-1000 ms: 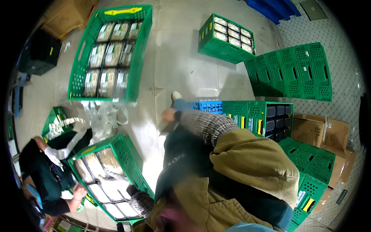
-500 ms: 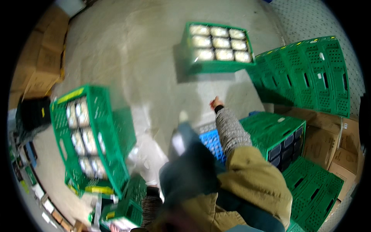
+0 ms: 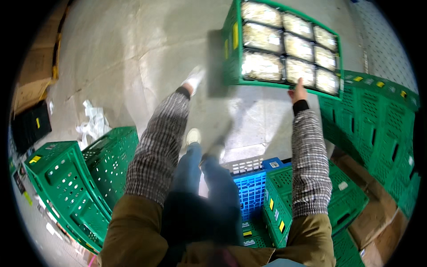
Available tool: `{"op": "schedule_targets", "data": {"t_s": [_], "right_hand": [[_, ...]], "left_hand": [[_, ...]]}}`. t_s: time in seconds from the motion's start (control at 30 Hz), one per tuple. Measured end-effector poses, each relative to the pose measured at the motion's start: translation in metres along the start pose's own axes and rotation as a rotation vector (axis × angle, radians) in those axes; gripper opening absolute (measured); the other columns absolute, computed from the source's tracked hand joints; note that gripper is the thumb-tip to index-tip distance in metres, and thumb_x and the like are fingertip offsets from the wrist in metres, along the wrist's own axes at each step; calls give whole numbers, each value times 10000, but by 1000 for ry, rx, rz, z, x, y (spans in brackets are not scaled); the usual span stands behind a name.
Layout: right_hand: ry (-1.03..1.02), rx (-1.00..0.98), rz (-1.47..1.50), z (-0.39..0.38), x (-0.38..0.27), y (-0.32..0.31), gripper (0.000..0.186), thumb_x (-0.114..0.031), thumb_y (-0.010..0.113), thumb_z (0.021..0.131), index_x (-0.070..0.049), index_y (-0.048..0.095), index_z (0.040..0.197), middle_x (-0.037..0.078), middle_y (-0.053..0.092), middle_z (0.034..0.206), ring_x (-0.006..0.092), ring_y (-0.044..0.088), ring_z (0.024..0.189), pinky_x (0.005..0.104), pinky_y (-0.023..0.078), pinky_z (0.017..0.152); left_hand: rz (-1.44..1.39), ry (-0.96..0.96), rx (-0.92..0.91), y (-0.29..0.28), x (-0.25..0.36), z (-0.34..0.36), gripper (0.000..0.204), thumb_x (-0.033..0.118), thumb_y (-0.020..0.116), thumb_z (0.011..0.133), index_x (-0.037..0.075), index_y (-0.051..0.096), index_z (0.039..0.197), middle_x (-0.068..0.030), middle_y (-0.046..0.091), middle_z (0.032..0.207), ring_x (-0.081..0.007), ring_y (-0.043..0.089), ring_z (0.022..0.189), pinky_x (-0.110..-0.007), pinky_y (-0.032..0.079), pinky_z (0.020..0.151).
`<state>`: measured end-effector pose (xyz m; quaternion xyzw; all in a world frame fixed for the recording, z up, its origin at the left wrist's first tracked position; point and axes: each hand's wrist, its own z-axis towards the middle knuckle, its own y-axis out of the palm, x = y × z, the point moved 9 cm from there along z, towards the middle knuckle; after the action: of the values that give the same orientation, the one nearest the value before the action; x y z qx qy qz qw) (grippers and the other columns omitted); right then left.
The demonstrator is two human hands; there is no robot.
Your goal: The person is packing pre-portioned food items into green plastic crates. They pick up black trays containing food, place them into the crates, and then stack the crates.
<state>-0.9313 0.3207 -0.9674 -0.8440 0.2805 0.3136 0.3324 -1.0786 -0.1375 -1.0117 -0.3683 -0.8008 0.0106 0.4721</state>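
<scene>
A green plastic crate (image 3: 231,49) lies ahead of me, holding rows of black trays under clear film with pale contents (image 3: 262,38). At its near rim is my right hand (image 3: 300,92), closed on the edge, one digit laid over the top toward a tray; the rest of that grip is partly hidden. My left hand (image 3: 194,80) reaches forward over the concrete floor, left of the crate and apart from it. Motion smears it pale, but its fingers look stretched out, with nothing visible in them.
Green crates stand stacked at the right (image 3: 373,120) and lower left (image 3: 66,187). A blue crate (image 3: 250,193) and more green crates (image 3: 278,213) are beside my legs. Cardboard boxes (image 3: 376,218) lie lower right. Crumpled white plastic (image 3: 94,122) rests on the floor at left.
The filled crate appears larger and nearer. My right hand has come from over the floor to its near rim. My left arm has swung up and forward from the lower left.
</scene>
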Motion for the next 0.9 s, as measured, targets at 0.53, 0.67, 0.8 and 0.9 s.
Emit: {"op": "schedule_targets", "data": {"t_s": [0.53,0.67,0.8,0.9], "right_hand": [[-280,404,56,-18,-11,1,296,-228,437,773,63,490,762,124,521,742,215,488,626,348,417,492],[-249,434,34,-45,3,-21,428,-244,414,780,175,493,742,254,556,693,307,553,631,390,427,552],[-481,489,-297,-86,22,-60,458,-291,446,816,163,508,825,349,538,835,472,509,764,468,388,735],[-617,416,-434,-116,62,-70,408,-271,430,861,128,477,928,337,518,877,466,491,845,459,375,766]], "left_hand": [[-717,-159,74,127,-70,277,800,652,330,817,-56,513,1140,-146,585,1048,-246,535,956,-337,407,832],[-779,-386,132,145,-74,190,446,457,377,874,97,589,1029,-64,626,940,-214,588,818,-352,477,753],[-960,-395,105,165,-68,53,406,439,374,877,112,558,1032,-56,600,977,-200,556,835,-346,462,744],[-985,-461,140,155,-90,-28,385,421,381,880,110,556,1026,-54,594,968,-194,553,830,-343,463,738]]}}
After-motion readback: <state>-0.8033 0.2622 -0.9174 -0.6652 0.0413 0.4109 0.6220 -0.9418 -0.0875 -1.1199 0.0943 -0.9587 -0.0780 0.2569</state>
